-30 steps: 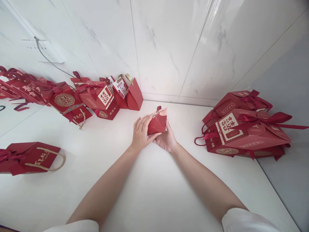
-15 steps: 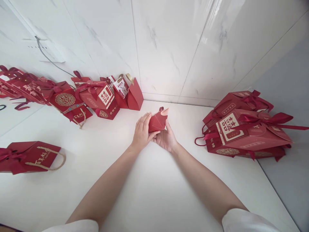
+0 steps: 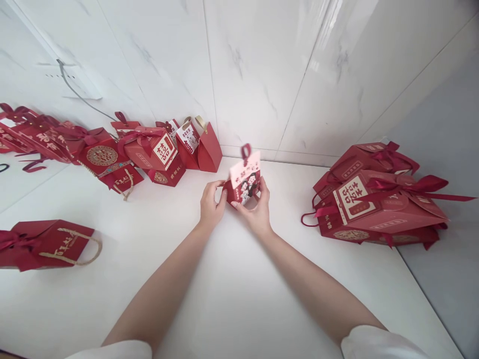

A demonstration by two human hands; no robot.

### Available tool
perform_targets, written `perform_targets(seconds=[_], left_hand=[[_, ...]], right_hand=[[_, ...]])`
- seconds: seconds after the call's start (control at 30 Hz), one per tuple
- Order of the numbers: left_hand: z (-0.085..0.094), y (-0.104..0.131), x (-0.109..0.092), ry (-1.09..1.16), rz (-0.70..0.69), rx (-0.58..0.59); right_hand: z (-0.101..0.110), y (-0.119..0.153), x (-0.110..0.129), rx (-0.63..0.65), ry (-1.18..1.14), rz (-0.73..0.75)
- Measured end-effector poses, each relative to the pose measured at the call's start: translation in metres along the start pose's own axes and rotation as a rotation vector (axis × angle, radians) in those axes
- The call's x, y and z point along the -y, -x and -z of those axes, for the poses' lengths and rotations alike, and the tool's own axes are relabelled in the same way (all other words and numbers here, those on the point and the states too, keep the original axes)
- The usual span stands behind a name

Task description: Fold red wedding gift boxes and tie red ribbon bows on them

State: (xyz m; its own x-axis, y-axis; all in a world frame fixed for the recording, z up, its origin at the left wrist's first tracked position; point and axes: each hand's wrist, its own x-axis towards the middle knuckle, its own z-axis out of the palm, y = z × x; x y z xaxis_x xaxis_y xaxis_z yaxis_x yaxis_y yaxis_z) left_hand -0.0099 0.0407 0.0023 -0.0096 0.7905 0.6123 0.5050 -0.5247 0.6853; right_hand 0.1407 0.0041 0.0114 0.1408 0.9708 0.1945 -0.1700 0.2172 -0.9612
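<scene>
A small red gift box (image 3: pixel 245 187) with a pink top flap, a printed cartoon couple and a dark red ribbon loop stands upright between my hands, above or on the white tabletop; I cannot tell whether it touches. My left hand (image 3: pixel 212 203) grips its left side, thumb in front and fingertips at the red side panel. My right hand (image 3: pixel 259 212) is wrapped around the right side, thumb across the lower front and fingers along the right edge. The back of the box is hidden.
Several red gift boxes with ribbons, such as a red box with a gold loop (image 3: pixel 210 149), line the wall at back left. A rope-handled box (image 3: pixel 56 244) lies at left. Bowed boxes (image 3: pixel 389 199) are stacked at right. A grey cable (image 3: pixel 75 92) hangs from the wall.
The small box has been turned, so its printed front and pink flap now face me and its ribbon loop points up. My left hand has shifted slightly left; my right thumb now crosses the front.
</scene>
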Motion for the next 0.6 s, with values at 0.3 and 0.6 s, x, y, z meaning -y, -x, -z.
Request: perform_targets(seconds=[0.3, 0.6], left_hand=[[0.003, -0.01, 0.032, 0.134, 0.367, -0.372], [0.021, -0.023, 0.026, 0.208, 0.567, -0.363]], right_hand=[[0.01, -0.006, -0.016, -0.148, -0.009, -0.08], [0.013, -0.002, -0.019, 0.25, 0.231, -0.107]])
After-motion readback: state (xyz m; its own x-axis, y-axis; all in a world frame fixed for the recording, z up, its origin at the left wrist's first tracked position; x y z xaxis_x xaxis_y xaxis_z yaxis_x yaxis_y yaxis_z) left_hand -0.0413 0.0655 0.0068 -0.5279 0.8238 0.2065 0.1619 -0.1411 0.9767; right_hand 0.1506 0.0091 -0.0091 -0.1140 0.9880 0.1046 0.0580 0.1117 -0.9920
